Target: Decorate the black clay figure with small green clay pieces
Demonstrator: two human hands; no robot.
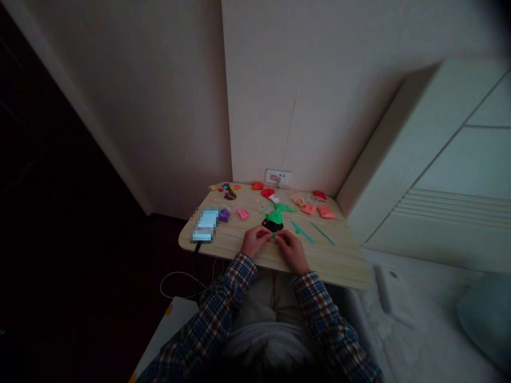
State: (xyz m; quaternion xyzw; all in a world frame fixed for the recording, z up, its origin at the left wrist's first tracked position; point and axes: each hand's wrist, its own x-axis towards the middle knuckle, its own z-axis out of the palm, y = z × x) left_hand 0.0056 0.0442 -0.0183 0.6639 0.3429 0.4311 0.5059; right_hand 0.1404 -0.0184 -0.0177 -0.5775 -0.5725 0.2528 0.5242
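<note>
L hand & R hand were nr tog, both in a pinch; forearms angled fwd & inward.

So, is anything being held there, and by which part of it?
Yes, a small green piece, pinched at the tips of the left grip and right grip. It's too small to tell which part of it is held.

My view is dim, the left nearly black, top-right corner dark, the screen bright and pixelated.
</note>
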